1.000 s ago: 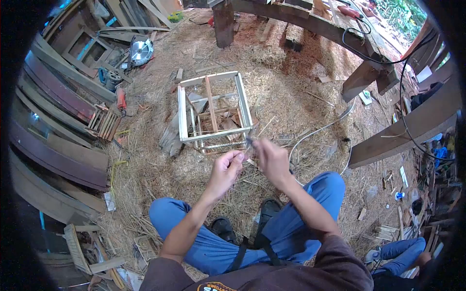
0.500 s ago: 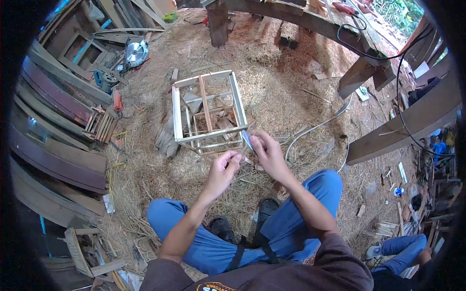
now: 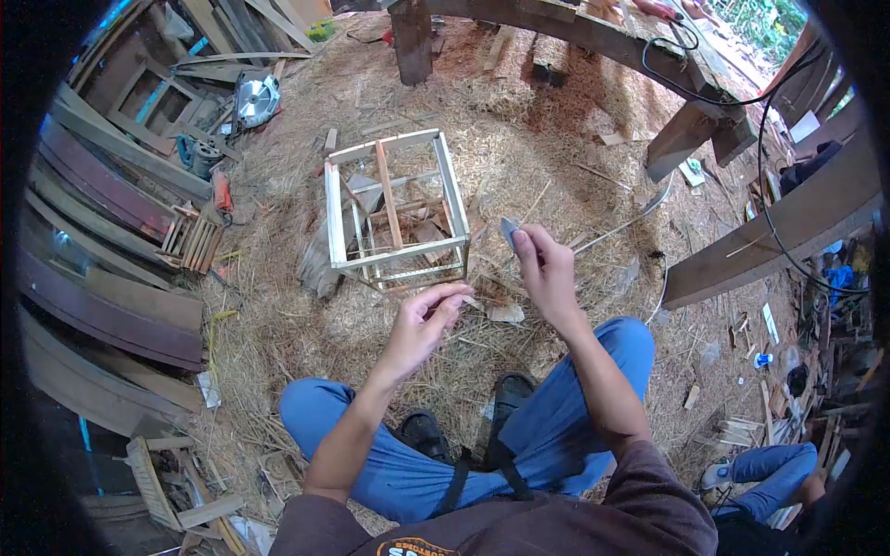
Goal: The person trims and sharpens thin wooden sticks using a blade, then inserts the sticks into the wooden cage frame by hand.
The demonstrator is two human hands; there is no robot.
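My right hand (image 3: 545,264) is closed on a small flat grey blade (image 3: 508,232) that points up and to the left. Lower and to the left, my left hand (image 3: 425,322) pinches a small, thin pale piece (image 3: 471,301) between thumb and fingertips; what it is cannot be made out. The hands are apart, above the straw-covered ground in front of my knees. Just beyond them stands a wooden frame (image 3: 336,218) of pale strips, with a reddish-brown slat (image 3: 387,195) across its top.
A circular saw (image 3: 255,100) and other power tools lie at the upper left, near stacked boards (image 3: 111,306). Heavy timber beams (image 3: 779,227) stand on the right, with a black cable (image 3: 762,176) hanging there. Another person's legs (image 3: 769,473) show at the lower right.
My right hand has moved right and slightly up with the blade, away from the frame's near corner. My left hand remains in nearly the same place, its fingers slightly shifted.
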